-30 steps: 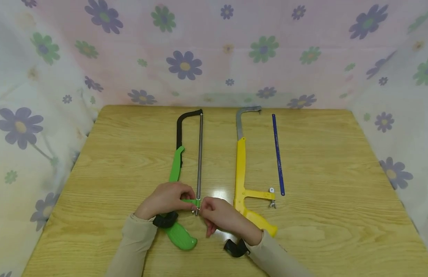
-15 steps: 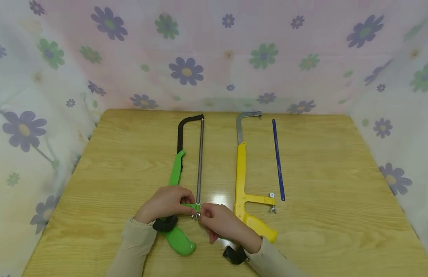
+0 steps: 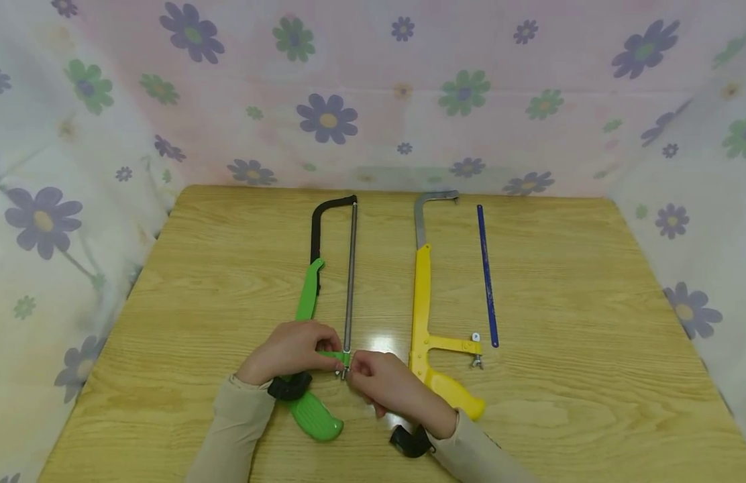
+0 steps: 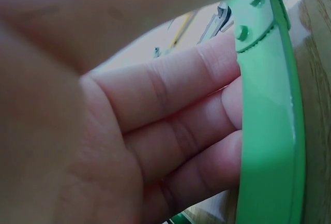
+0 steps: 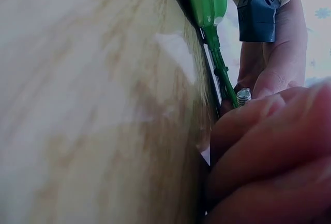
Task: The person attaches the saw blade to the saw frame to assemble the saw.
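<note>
A green-handled hacksaw [image 3: 315, 419] with a black front frame lies on the table, its grey blade [image 3: 350, 282] fitted between the two ends. My left hand [image 3: 291, 352] grips the saw's short green arm, thumb near the blade's lower end; in the left wrist view its fingers curl behind the green metal [image 4: 269, 125]. At the wing nut [image 3: 343, 375] below that arm, my right hand [image 3: 390, 384] pinches with thumb and forefinger. The right wrist view shows the threaded bolt end [image 5: 243, 97] beside the right fingers [image 5: 274, 146], which hide most of the nut.
To the right lies a yellow hacksaw frame [image 3: 420, 295] without a blade, its own wing nut [image 3: 477, 362] on the short arm. Beyond it is a loose blue blade [image 3: 488, 282]. Flowered cloth [image 3: 373, 87] surrounds the wooden table [image 3: 590, 322].
The right hand's fingers shift slightly at the wing nut, the lower ones drawing in. The left hand keeps its hold, and the head view has tilted a little. Both saws stay in place.
</note>
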Motion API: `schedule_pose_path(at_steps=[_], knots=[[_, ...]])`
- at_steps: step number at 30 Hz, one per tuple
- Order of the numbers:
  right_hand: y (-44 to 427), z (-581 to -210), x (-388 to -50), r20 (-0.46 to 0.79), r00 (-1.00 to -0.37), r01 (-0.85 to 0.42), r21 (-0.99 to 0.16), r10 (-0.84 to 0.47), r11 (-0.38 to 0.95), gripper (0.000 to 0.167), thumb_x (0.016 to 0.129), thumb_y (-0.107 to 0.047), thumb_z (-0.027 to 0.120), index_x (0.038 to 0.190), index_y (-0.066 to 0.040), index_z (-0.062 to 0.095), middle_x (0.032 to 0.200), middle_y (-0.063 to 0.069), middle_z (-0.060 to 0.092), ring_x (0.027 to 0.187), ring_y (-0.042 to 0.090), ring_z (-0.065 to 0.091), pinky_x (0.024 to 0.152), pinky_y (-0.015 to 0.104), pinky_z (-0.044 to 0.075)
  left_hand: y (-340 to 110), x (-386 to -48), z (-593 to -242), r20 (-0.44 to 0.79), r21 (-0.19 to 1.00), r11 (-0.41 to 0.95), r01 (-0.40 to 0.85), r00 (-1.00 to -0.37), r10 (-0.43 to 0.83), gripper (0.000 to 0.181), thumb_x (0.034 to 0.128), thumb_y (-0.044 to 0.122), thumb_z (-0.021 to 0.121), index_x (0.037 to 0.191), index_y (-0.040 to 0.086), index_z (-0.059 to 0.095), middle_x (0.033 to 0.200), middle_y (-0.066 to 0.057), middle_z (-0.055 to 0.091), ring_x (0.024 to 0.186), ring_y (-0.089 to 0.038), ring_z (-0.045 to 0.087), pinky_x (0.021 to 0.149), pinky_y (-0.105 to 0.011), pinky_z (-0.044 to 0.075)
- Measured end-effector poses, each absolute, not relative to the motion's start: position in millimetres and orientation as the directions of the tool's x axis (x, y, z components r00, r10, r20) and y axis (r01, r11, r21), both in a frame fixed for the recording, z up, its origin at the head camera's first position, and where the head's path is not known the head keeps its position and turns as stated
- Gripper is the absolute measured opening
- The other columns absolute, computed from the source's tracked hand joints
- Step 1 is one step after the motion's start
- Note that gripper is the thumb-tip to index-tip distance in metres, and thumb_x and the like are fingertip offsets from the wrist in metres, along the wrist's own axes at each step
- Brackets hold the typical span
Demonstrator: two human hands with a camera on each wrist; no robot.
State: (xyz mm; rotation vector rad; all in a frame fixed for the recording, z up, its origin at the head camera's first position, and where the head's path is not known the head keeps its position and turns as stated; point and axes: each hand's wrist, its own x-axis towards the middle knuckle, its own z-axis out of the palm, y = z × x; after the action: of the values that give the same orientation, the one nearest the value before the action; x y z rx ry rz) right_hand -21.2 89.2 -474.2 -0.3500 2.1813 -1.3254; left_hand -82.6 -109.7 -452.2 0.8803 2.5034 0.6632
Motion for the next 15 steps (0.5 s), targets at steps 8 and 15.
schedule_pose_path(at_steps=[8, 15], knots=[[87.9, -474.0, -19.9, -0.329, -0.805, 0.072, -0.88, -0.494, 0.47, 0.022, 0.091, -0.03, 0.048, 0.078, -0.015, 0.056, 0.049, 0.0, 0.053, 0.028, 0.012, 0.043, 0.03, 0.025, 0.034, -110.4, -81.6, -451.3, -0.211, 0.557, 0.684, 0.471, -0.716, 0.665, 0.017, 0.0757, 0.051, 0.063, 0.08, 0.034, 0.062, 0.072, 0.024, 0.051, 0.064, 0.003, 0.048, 0.057, -0.022, 0.039], [89.1, -474.5, -22.4, -0.328, -0.798, 0.076, -0.887, -0.505, 0.456, 0.025, 0.092, -0.031, 0.046, 0.078, -0.015, 0.058, 0.05, 0.0, 0.054, 0.029, 0.014, 0.044, 0.032, 0.028, 0.036, -109.2, -83.6, -449.4, -0.202, 0.546, 0.687, 0.479, -0.72, 0.664, 0.017, 0.0764, 0.051, 0.062, 0.081, 0.034, 0.062, 0.072, 0.024, 0.051, 0.064, 0.004, 0.048, 0.057, -0.021, 0.039]])
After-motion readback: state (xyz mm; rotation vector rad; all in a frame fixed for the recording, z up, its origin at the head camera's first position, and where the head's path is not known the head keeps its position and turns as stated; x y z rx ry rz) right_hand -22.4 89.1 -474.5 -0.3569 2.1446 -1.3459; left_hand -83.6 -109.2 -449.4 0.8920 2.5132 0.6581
